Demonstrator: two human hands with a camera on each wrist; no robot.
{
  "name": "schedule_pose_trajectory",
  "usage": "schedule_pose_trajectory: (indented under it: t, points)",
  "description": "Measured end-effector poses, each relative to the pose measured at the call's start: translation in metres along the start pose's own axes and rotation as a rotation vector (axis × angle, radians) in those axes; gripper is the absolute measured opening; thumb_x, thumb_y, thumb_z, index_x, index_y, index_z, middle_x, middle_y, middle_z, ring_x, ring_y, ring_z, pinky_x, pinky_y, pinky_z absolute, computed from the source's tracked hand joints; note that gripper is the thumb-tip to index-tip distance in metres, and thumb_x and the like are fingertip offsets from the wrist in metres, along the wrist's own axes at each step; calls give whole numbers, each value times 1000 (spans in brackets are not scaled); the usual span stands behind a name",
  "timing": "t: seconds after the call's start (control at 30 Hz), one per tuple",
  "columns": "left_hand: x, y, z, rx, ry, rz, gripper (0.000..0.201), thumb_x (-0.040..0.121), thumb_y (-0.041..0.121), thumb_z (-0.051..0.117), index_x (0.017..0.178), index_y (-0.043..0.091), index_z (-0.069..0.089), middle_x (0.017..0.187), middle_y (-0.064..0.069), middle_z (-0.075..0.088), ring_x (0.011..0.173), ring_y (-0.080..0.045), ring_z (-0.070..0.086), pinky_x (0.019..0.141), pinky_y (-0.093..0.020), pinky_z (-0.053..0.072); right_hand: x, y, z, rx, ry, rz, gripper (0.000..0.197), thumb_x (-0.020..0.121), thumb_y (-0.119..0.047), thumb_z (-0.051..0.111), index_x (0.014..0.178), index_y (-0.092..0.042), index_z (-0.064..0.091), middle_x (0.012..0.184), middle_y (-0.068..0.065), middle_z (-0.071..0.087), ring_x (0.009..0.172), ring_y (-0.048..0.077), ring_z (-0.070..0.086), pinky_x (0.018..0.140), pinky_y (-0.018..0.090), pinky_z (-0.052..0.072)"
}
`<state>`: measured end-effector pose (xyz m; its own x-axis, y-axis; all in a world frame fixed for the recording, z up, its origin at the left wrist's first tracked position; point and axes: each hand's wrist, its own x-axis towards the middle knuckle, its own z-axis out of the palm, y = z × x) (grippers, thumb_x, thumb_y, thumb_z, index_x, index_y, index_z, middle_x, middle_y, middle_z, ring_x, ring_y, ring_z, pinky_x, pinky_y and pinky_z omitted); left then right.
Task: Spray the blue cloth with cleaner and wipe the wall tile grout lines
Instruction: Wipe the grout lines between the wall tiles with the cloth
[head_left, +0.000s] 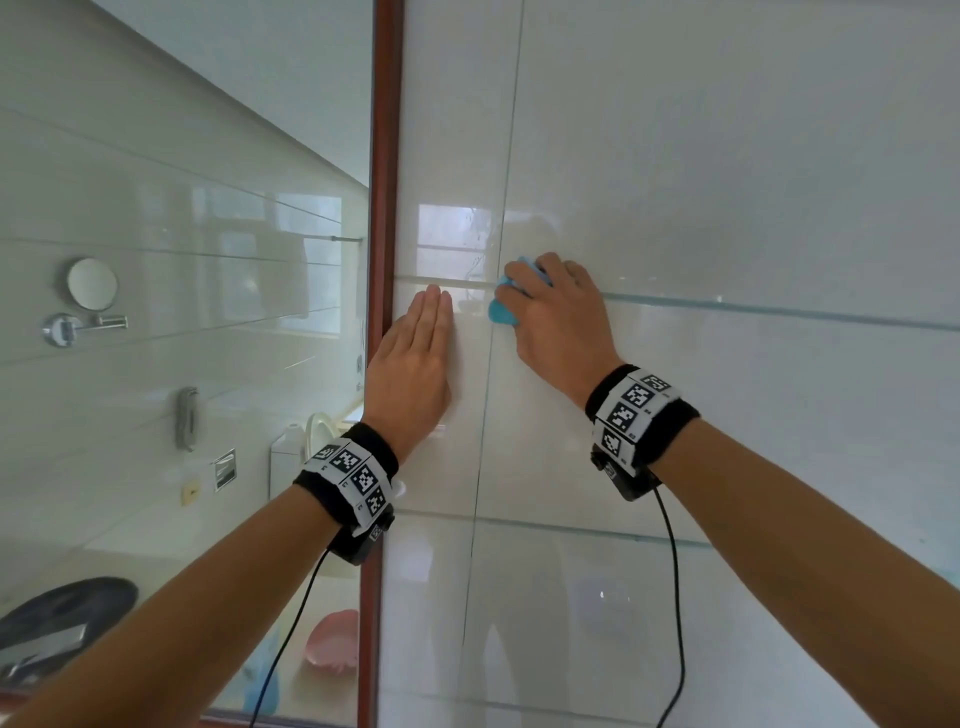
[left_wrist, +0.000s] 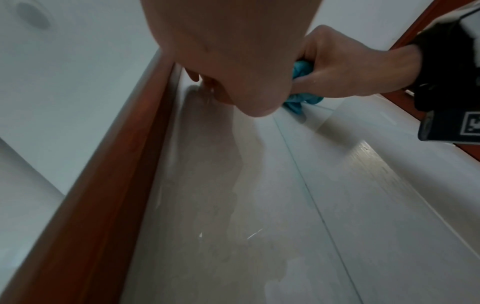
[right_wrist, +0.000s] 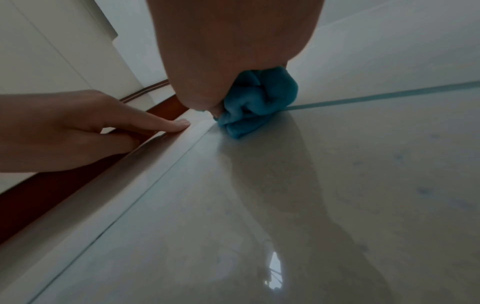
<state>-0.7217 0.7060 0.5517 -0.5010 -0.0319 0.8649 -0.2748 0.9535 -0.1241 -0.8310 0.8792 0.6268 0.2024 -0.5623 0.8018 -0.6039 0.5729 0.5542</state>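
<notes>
My right hand (head_left: 545, 306) grips a bunched blue cloth (head_left: 501, 314) and presses it on the glossy white wall tile (head_left: 727, 182), where a vertical grout line (head_left: 506, 156) meets a horizontal grout line (head_left: 779, 310). In the right wrist view the blue cloth (right_wrist: 255, 100) sits right on that crossing, under the palm. My left hand (head_left: 421, 353) lies flat on the tile just left of the cloth, fingers straight and together, beside the red-brown frame (head_left: 384, 208). The left wrist view shows the cloth (left_wrist: 302, 70) in the right hand's fingers. No spray bottle is in view.
Left of the frame is a tiled bathroom with a round mirror (head_left: 91, 285), a chrome wall bracket (head_left: 67, 327), a white toilet (head_left: 291, 457), a pink basin (head_left: 332, 644) and a dark sink edge (head_left: 62, 613). Cables (head_left: 675, 597) hang from both wristbands.
</notes>
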Motion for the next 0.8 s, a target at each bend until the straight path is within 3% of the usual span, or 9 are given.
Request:
schedule_pose_trajectory:
  t: [0.13,0.27,0.5,0.6,0.7,0.8]
  points:
    - [0,13,-11,-4,-2,-14,74,87,6,29,160,-5,23,167,-22,26,156,-32,27,127,-42,26,-6,3,-8,-27,-23,77,23,76,-6,68,98,-12,73,115,4,66,101,34,58,84,44,48]
    - [0,32,-11,-17,39,-19,73,89,10,18,160,-6,22,168,-24,24,157,-33,23,128,-39,16,-21,12,-14,-18,-24,144,19,81,-6,66,98,-12,71,115,5,65,102,35,58,84,45,47]
    - [-6,44,6,-54,28,-49,73,89,4,29,159,-10,17,168,-29,18,158,-38,18,130,-42,18,-69,59,-31,-23,8,305,28,81,-4,64,107,-10,75,121,7,67,103,37,57,82,47,49]
    - [-7,62,2,-119,63,29,75,88,5,25,161,-5,19,170,-22,19,158,-34,19,129,-41,18,-84,74,-38,-41,-13,354,33,79,-4,58,107,-12,74,120,6,65,100,36,56,77,43,46]
    - [-3,85,1,-133,87,185,74,85,4,30,159,-2,33,167,-17,29,155,-31,29,128,-37,17,-91,83,-42,-44,-24,375,33,78,-3,58,106,-12,73,119,6,65,99,36,56,75,42,46]
    - [3,109,4,-143,62,286,71,84,6,31,154,-1,44,162,-16,41,150,-30,40,125,-37,26,-96,90,-47,-48,-38,397,33,76,-1,63,105,-12,73,117,5,65,98,36,55,74,42,45]
